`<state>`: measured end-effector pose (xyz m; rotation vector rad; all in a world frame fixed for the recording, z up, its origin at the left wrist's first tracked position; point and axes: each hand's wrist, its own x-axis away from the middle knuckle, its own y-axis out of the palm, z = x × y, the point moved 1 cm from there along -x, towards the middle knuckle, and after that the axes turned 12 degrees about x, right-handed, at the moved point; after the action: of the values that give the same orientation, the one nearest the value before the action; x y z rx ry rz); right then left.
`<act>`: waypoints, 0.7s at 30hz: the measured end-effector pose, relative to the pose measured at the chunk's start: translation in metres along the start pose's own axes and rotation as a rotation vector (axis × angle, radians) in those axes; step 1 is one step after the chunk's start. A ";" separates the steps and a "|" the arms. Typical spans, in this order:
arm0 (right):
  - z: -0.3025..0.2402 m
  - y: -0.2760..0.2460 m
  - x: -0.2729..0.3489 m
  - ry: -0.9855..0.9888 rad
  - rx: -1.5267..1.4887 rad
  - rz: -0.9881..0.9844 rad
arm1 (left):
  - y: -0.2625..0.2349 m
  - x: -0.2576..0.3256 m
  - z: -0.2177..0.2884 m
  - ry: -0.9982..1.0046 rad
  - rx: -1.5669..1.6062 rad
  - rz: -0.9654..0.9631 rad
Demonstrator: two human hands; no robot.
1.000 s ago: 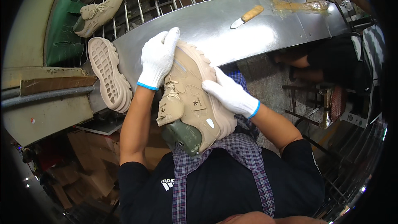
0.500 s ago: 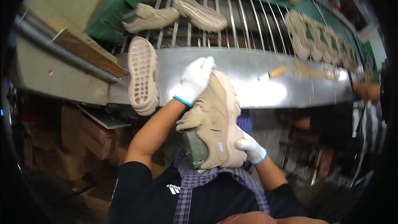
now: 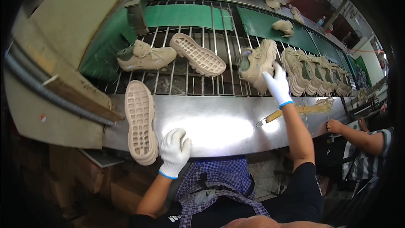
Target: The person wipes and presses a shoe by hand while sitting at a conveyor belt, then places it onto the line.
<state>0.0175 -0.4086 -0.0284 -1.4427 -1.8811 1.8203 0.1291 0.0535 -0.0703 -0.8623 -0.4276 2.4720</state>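
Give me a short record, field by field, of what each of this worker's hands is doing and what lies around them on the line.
Setting: shoe line with a steel bench and a wire rack conveyor
Right hand: white-gloved, stretched out, gripping a beige shoe on the rack
Left hand: white-gloved, at the bench's near edge, beside a sole lying tread up
Also on rack: another beige shoe, a second sole, a row of shoes
On bench: a knife with a wooden handle
Others: a co-worker's hand at the right
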 end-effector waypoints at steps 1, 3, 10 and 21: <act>-0.046 -0.009 -0.006 -0.166 0.031 0.165 | -0.003 -0.002 0.003 0.006 -0.005 0.032; -0.132 -0.029 -0.013 -0.406 -0.097 0.139 | 0.000 -0.012 0.003 0.050 -0.049 -0.003; -0.322 0.081 -0.023 -0.662 -0.266 -0.575 | -0.001 -0.026 0.005 0.028 -0.093 -0.117; -0.489 0.195 -0.033 -0.113 -0.696 -0.364 | 0.000 -0.016 0.008 0.003 -0.175 -0.090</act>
<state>0.4671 -0.1337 -0.0531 -1.0337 -2.7812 1.1470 0.1349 0.0441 -0.0557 -0.8945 -0.6753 2.3763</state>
